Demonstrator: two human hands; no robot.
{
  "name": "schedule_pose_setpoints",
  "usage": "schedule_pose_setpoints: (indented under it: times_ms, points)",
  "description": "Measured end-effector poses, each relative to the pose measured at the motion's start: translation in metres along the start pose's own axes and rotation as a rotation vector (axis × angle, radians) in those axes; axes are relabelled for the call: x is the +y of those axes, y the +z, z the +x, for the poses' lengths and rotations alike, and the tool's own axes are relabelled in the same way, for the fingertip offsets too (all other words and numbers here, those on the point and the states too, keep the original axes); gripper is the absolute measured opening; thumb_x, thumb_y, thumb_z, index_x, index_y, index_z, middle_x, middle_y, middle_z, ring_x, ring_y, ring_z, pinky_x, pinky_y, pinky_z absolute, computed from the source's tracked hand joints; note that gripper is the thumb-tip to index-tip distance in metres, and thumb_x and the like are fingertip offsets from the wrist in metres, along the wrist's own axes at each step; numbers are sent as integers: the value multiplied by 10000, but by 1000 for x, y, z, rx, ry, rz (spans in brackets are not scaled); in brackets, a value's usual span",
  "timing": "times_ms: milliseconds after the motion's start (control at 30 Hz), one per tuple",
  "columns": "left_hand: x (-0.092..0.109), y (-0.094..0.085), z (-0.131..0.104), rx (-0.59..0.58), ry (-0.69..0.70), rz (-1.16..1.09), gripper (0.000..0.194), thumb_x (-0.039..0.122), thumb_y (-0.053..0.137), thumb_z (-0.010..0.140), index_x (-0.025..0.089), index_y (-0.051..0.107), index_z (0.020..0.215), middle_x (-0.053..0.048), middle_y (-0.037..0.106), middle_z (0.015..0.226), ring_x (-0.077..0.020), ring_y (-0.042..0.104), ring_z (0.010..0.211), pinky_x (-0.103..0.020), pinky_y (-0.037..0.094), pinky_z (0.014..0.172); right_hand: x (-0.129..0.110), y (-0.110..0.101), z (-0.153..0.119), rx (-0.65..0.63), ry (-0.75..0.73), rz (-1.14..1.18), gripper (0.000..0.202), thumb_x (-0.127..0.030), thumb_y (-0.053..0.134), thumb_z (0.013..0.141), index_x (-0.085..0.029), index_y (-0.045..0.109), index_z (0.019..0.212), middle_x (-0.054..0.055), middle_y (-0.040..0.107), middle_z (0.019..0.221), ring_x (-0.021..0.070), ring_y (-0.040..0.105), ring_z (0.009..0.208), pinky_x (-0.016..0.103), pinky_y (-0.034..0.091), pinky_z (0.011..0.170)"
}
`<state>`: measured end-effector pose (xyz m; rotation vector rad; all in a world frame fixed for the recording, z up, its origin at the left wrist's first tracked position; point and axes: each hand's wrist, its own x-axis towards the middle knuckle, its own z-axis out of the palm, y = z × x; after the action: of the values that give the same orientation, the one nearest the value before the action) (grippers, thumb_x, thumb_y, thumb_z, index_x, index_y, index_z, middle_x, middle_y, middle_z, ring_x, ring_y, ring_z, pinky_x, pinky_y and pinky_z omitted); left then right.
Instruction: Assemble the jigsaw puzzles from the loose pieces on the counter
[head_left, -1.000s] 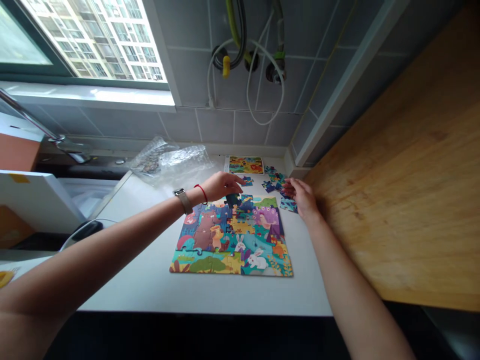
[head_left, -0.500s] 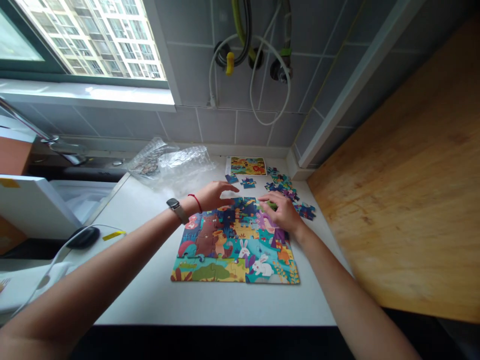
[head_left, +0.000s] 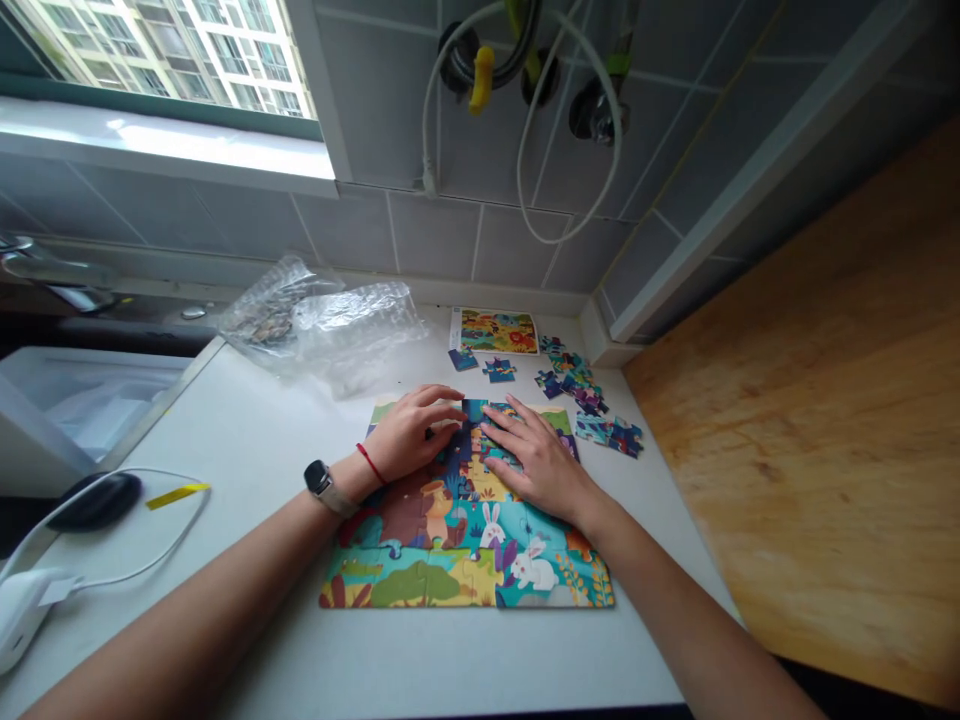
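Note:
A colourful jigsaw puzzle [head_left: 420, 575] with rabbits, a bear-like animal and plants lies on the white counter in front of me. My left hand [head_left: 412, 430] rests over its upper left part, fingers bent and apart, the fingertips near a blue piece at the top edge. Across the upper right part lies my right hand [head_left: 534, 450], palm down with fingers spread on the pieces. Both hands cover portions of the picture. Beyond the puzzle are two loose jigsaw pieces [head_left: 499, 370] and a printed picture card [head_left: 499, 331].
More loose puzzle pieces [head_left: 577, 380] form a pile at the back right. Crumpled clear plastic bags [head_left: 352, 325] lie at the back left. A black mouse-like object [head_left: 97, 500], a yellow strip [head_left: 178, 495] and a white cable are at left. A wooden panel [head_left: 810, 420] bounds the right side.
Both hands have come down onto the puzzle's upper part, the right hand flattening with its fingers spread. The camera view has shifted, bringing the puzzle closer.

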<state>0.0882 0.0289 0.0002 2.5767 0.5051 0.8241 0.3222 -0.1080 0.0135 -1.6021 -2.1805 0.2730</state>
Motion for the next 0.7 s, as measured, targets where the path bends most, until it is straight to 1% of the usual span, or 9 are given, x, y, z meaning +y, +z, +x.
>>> schedule_pose_setpoints:
  times_ms: [67,167,233,367,467,567,633,700]
  points:
    - [2,0,-1,-12,30,30,216,204,584,1015,234,791,1071,-112,737,1287,-290,681,1184,-519,611,996,-2,-1,0,-5,-3,16,475,-361,663,1020,-266,654,1486,62,577,1601,374,383,1582,661,383,1261]
    - [4,0,-2,-43,42,47,221,211,607,1006,239,797,1116,-109,750,1282,-317,662,1222,-551,600,1008,-4,-1,0,11,2,26,482,-341,673,1011,-288,649,1490,59,588,1590,367,409,1570,656,397,1257]
    - [3,0,-2,-53,34,40,223,230,622,1006,257,799,1139,-99,744,1307,-315,651,1243,-550,592,1023,-3,0,0,27,4,34,488,-340,676,1008,-290,646,1493,64,603,1576,360,429,1558,645,410,1254]
    - [2,-1,-2,-67,19,22,218,257,629,1014,278,807,1138,-86,732,1330,-306,640,1260,-542,577,1045,-1,2,0,44,1,53,482,-350,674,1009,-253,656,1481,86,626,1551,347,459,1535,621,424,1254]
    - [2,-1,-2,-67,19,24,208,259,632,1014,271,813,1116,-90,732,1320,-312,637,1258,-544,571,1043,-1,3,0,41,-3,50,441,-358,673,1009,-255,692,1438,86,623,1554,350,459,1531,622,419,1255]
    - [3,0,-2,-66,23,19,205,258,623,1020,251,816,1087,-98,732,1311,-317,633,1258,-542,570,1039,0,2,0,43,18,32,417,-392,676,1007,-236,724,1392,112,605,1567,367,449,1535,631,427,1242]
    - [3,0,-2,-69,21,13,208,264,618,1026,249,815,1090,-98,733,1309,-316,631,1263,-538,567,1043,1,2,-1,47,35,39,414,-407,685,1002,-245,729,1381,115,602,1567,364,453,1533,629,426,1241]
    - [2,0,-1,-73,13,10,205,275,621,1028,255,812,1100,-94,733,1311,-310,634,1265,-530,565,1048,2,2,-1,51,47,71,407,-410,698,995,-279,726,1379,97,610,1559,348,469,1524,620,422,1246]
